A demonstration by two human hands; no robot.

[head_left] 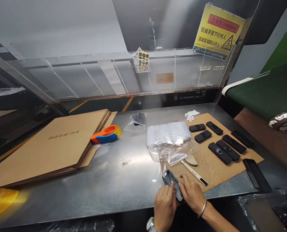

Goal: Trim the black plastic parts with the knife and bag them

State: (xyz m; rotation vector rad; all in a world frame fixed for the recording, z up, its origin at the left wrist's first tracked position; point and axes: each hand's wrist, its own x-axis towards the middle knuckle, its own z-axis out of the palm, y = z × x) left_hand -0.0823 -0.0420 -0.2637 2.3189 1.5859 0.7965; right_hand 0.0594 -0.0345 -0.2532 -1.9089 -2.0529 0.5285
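A black part in clear plastic wrap (170, 180) is held between my two hands above the front edge of the metal table. My left hand (164, 204) pinches its near left side, with fingers curled. On its right side, my right hand (192, 194) grips with thumb and fingers; the index finger bends outward. Just beyond lies a pale knife-like tool (193, 172) marked A26. A stack of clear plastic bags (168, 133) rests farther back. Several black rectangular parts (220, 152) with round centres lie on a cardboard sheet (216, 175) to the right.
Flattened cardboard boxes (54, 145) are stacked at left, with an orange and blue tape dispenser (107, 134) beside them. Yellow tape (3, 203) is at the near left. A bagged dark item (138, 120) and a white glove (191, 115) lie behind. A green conveyor (262, 93) stands at right.
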